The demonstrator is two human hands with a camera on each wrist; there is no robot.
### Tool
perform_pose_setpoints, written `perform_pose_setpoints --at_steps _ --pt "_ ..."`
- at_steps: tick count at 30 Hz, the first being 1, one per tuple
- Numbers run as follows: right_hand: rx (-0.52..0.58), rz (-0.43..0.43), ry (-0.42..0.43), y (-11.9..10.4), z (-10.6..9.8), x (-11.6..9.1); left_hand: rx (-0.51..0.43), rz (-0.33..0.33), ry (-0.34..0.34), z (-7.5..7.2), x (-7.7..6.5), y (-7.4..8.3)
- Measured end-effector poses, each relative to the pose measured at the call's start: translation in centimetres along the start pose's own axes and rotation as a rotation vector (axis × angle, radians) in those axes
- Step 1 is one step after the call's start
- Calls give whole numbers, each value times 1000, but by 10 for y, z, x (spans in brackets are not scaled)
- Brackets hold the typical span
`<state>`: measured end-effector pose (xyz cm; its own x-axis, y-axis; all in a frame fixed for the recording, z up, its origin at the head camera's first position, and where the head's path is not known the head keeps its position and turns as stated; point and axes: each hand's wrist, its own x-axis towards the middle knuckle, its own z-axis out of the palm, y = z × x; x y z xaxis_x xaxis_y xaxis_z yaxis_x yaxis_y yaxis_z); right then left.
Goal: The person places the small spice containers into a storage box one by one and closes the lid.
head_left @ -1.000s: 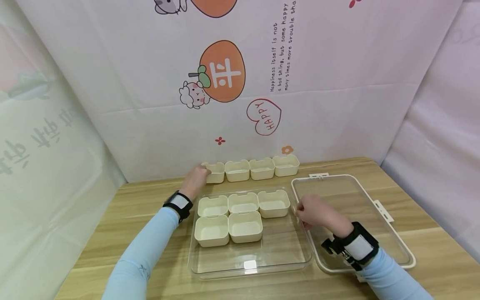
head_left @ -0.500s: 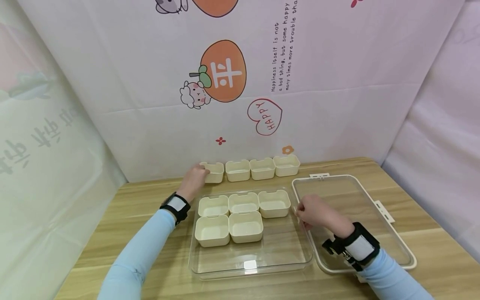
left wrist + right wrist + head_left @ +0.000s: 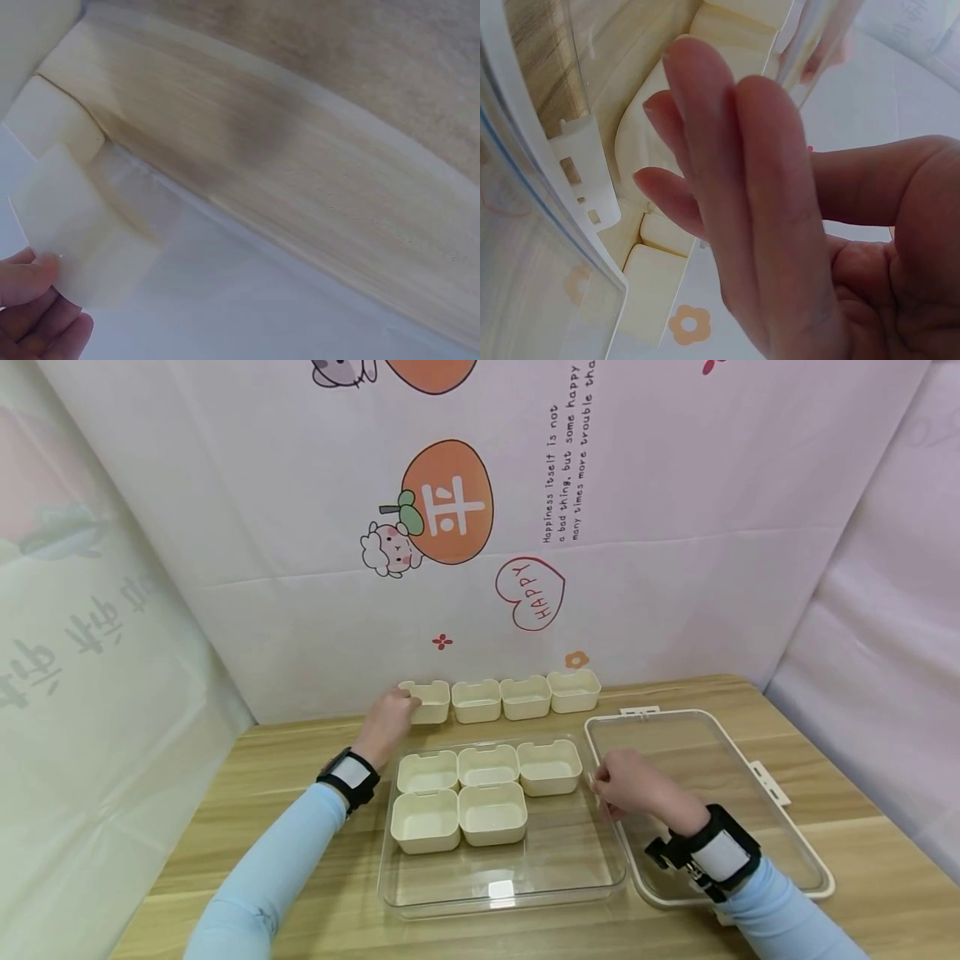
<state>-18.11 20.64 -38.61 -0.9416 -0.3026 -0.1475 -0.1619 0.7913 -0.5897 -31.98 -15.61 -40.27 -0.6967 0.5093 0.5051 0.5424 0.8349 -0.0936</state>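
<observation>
In the head view my left hand (image 3: pixel 387 722) pinches the leftmost small cream bin (image 3: pixel 431 702) of the back row. The left wrist view shows the thumb on the wall of this held bin (image 3: pixel 82 225), which stands tilted off its neighbour (image 3: pixel 56 124). My right hand (image 3: pixel 633 785) holds the right rim of a clear plastic tray (image 3: pixel 555 893), thumb opposite the fingers; the right wrist view has its long fingers (image 3: pixel 772 187) almost straight, hiding the thumb's tip. Inside the tray sit several cream bins (image 3: pixel 491 814), in two rows at its back and left.
Three more cream bins (image 3: pixel 525 697) line the back of the wooden table (image 3: pixel 300 893), against a printed cloth (image 3: pixel 330 643). A clear lid with a white frame (image 3: pixel 825 885) and clips lies right of the tray, under my right forearm.
The held bin has shifted slightly left, then up and a little right. My left wrist has drawn a little to the left. My right hand and the tray have stayed put.
</observation>
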Motion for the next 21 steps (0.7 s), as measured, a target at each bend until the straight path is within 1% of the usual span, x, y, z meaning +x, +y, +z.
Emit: perform_pose_setpoints --at_steps 5,10,15,19,21 --pt "-4 -3 -2 1 0 1 6 -4 14 -3 1 3" --pt "-4 -9 2 2 0 1 -2 -16 12 -9 1 8" --pt "10 -3 -1 3 1 1 3 13 34 -18 1 15" --pt "11 3 -3 3 2 1 -6 25 31 -24 0 21" --pt "9 6 -3 3 2 1 -25 29 30 -28 0 24"
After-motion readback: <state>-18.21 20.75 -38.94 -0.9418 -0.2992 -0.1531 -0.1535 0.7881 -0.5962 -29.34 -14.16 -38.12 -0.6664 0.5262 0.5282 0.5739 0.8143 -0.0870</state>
